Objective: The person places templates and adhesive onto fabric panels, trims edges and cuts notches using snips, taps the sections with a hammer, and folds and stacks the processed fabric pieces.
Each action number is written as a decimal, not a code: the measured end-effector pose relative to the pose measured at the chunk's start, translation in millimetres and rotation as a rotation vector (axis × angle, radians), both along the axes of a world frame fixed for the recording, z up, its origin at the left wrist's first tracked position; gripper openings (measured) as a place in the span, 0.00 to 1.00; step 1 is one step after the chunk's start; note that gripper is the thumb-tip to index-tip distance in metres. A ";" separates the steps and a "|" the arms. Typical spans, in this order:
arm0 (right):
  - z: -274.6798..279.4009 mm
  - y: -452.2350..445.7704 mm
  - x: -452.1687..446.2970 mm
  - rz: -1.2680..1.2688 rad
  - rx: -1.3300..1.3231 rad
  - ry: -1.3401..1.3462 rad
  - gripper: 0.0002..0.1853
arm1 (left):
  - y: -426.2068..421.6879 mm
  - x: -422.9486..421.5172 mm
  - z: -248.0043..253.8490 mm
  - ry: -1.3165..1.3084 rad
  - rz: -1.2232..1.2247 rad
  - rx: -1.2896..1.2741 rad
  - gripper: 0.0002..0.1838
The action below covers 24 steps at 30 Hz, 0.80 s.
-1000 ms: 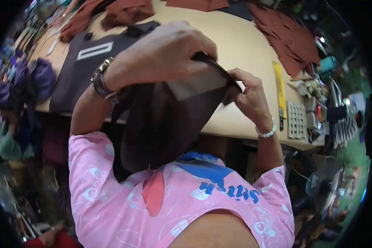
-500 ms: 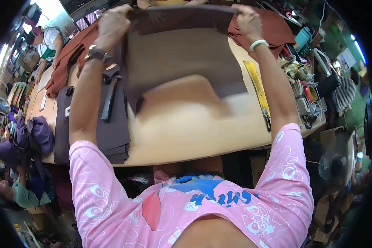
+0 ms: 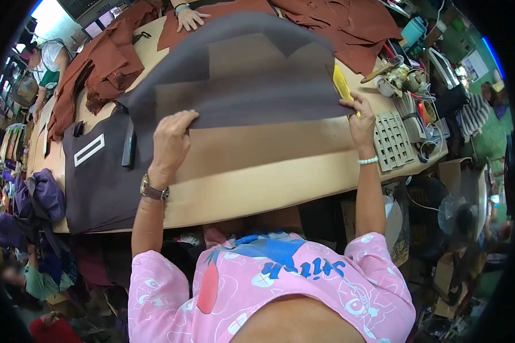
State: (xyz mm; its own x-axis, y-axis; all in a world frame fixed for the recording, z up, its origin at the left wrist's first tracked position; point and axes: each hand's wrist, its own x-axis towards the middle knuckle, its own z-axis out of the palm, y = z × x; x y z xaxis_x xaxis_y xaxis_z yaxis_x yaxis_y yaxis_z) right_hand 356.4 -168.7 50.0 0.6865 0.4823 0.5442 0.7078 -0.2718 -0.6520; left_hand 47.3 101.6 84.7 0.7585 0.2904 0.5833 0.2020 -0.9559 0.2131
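A wide dark fabric sheet (image 3: 252,74) billows above the beige table (image 3: 257,183), with its near edge raised. My left hand (image 3: 173,139), below a wristwatch, pinches the near left corner of this sheet. At the near right corner, my right hand (image 3: 360,121) grips the edge between thumb and fingers, beside a yellow ruler (image 3: 341,83) partly hidden by the fabric. Left of my left hand lies a stack of dark fabric (image 3: 106,188) with a white rectangular frame (image 3: 89,150) and a dark bar (image 3: 128,143) on it.
Rust-brown fabric pieces (image 3: 349,28) lie along the far side. A co-worker's hand (image 3: 189,18) rests on one. At the right are a beige grid tray (image 3: 392,140), a teal cup (image 3: 413,30) and cables. Purple fabric (image 3: 43,194) hangs at the left edge; another person stands far left.
The sheet has been swung open from a bunched shape, raised far forward, then brought back nearer and lower. Both my hands have come back toward me, still holding its edge.
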 end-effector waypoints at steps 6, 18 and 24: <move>-32.4 -29.4 -25.0 -0.056 -0.143 0.040 0.23 | -22.4 -18.1 -25.7 0.134 -0.012 -0.167 0.17; -27.1 -77.9 -66.7 -0.029 -0.402 -0.093 0.15 | -96.7 -66.4 -40.8 0.282 0.028 -0.395 0.16; -22.1 -58.8 -59.0 -0.218 -0.567 -0.172 0.21 | -104.9 -47.3 -32.9 0.226 0.067 -0.366 0.22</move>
